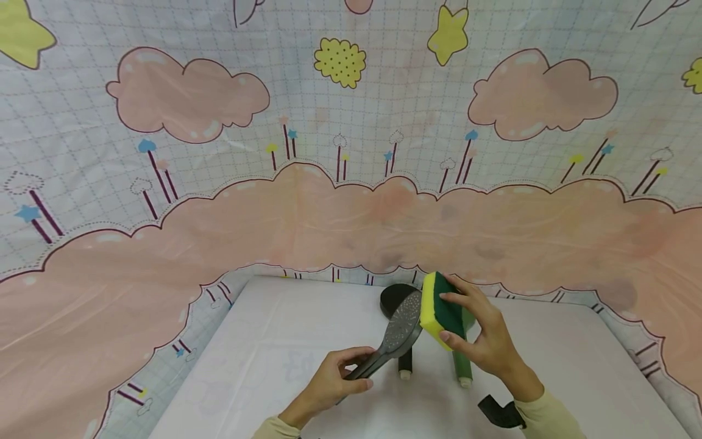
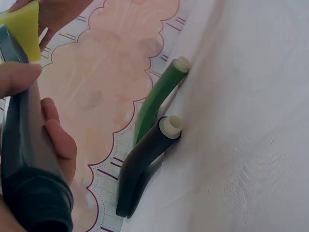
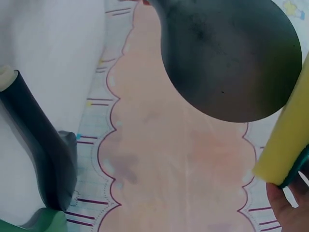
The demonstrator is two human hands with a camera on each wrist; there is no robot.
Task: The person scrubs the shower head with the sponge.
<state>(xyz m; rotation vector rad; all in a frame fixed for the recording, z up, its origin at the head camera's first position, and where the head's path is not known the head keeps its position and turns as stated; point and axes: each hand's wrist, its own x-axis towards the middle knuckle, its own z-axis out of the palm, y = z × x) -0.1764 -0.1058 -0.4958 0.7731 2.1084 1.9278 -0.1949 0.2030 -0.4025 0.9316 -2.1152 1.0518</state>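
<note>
My left hand (image 1: 333, 379) grips the handle of a grey shower head (image 1: 403, 323), whose dotted spray face shows in the head view. The threaded handle end shows in the left wrist view, and the smooth grey back (image 3: 231, 53) fills the top of the right wrist view. My right hand (image 1: 490, 332) holds a yellow sponge (image 1: 433, 305) with a dark green scouring side between thumb and fingers. The sponge's yellow side meets the shower head's rim. Behind lie a black shower head (image 1: 396, 299) and a green one (image 1: 462, 366), partly hidden.
The white table (image 1: 263, 341) runs back to a patterned cloth (image 1: 351, 225) with clouds and stars. Both lying shower heads have pale handle ends pointing toward me. A black strap (image 1: 500, 413) hangs by my right sleeve.
</note>
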